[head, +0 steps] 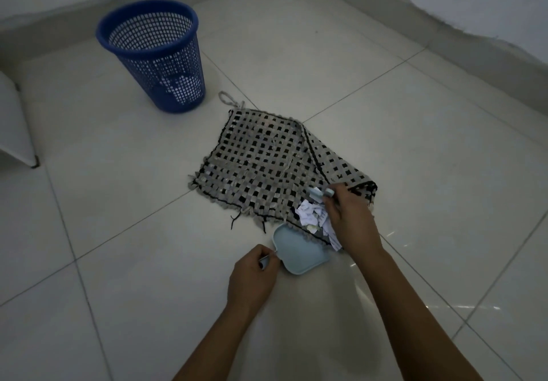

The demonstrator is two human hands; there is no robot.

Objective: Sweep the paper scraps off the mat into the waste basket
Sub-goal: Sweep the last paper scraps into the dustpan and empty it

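Woven mat (261,161) on tiled floor, right edge folded over; paper scraps (311,214) piled at its near corner.
Left hand (255,280) grips the handle of the pale blue dustpan (299,250), set at the mat edge. Right hand (347,211) grips a small brush (320,193) beside the scraps. Blue mesh waste basket (154,54) stands well apart, far left.

A white furniture piece (13,125) (only partly seen) stands on the tiled floor (385,99).
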